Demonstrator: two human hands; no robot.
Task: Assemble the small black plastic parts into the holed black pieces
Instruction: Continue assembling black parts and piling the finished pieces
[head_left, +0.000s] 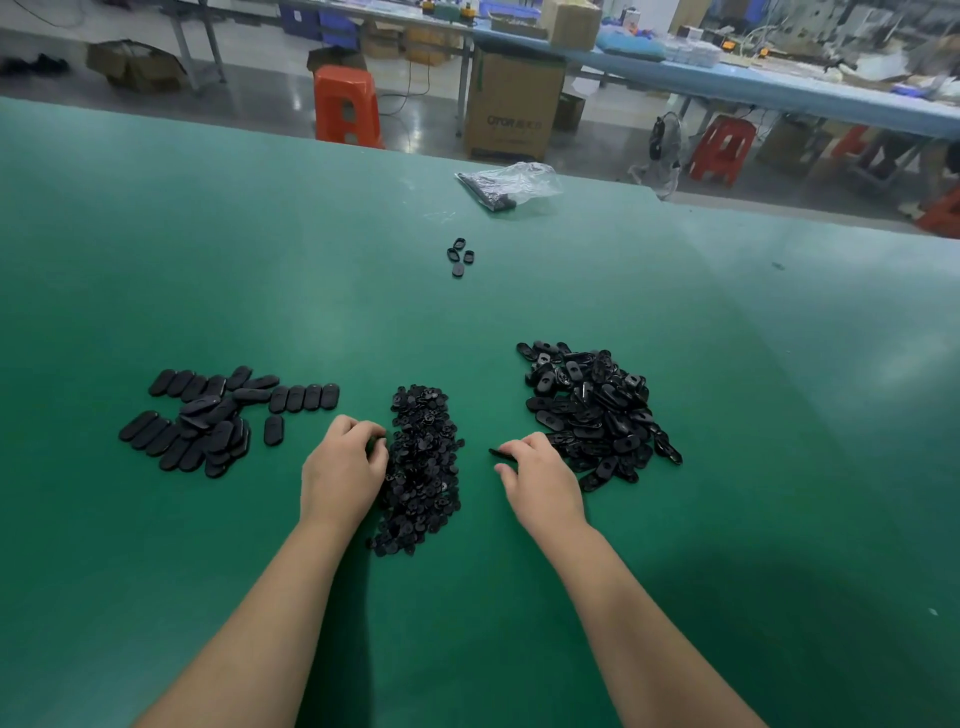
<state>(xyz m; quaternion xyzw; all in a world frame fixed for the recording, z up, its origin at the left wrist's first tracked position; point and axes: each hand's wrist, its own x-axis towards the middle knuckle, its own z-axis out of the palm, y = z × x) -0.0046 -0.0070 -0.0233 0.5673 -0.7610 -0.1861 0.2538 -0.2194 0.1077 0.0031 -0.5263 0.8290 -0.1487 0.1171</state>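
Green tabletop (675, 519) carries three black heaps: holed pieces (592, 410) at two o'clock from the hands, finished ovals (208, 421) at ten o'clock, small parts (423, 467) at twelve, between the wrists. Right hand (540, 478) pinches one holed piece (500, 454), its long axis pointing toward nine o'clock. Left hand (340, 470), nearer the small parts, curls its fingers at their edge; whether it holds one I cannot tell.

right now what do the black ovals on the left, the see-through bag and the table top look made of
Black ovals: look like moulded plastic, smooth, with a dull sheen along their rounded edges.
Bag: thin clear plastic film, crinkled and glinting.
Table top: green mat, perhaps rubber or vinyl, matt with soft light reflections.
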